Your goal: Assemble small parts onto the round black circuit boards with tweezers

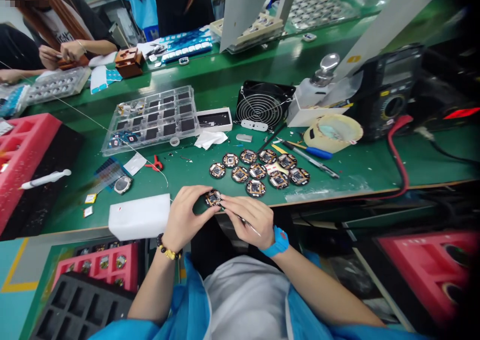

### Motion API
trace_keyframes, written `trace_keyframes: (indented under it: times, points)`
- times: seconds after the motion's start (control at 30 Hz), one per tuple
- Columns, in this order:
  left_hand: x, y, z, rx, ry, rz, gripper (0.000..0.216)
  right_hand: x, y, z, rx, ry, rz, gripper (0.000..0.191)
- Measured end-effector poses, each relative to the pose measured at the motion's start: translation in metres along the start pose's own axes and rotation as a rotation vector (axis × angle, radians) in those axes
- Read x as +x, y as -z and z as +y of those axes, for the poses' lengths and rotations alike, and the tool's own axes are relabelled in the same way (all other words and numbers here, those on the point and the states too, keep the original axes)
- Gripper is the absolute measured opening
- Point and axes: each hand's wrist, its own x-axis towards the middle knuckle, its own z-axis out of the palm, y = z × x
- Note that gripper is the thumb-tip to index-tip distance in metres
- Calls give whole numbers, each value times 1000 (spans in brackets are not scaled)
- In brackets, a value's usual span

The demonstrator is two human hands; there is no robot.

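My left hand pinches the edge of a small round circuit board between thumb and fingers, just above the table's front edge. At the board's right side, the fingertips of my right hand are closed around slim metal tweezers; their tip is hidden. Beyond my hands lie several similar round boards in a loose cluster. A white foam block is next to my left wrist.
Behind are a clear compartment tray, a black fan, and a pale round container. Pens lie right of the boards. A multimeter with a red lead stands at right, red foam trays at left. A co-worker's hands are across the bench.
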Motion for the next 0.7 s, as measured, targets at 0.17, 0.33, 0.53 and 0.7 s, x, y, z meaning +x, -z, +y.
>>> trace_keyframes:
  times: [0.17, 0.33, 0.53, 0.7]
  points:
    - [3, 1, -1, -47, 30, 10, 14, 1, 0, -2, 5, -22, -1, 31]
    - [7, -3, -1, -88, 132, 77, 13, -1, 0, -3, 35, -46, -6, 30]
    - [38, 35, 5, -55, 60, 192, 12, 1, 2, -3, 30, -19, -6, 31]
    - [137, 78, -22, 157, 14, 315, 12, 3, 3, -4, 30, -4, -3, 30]
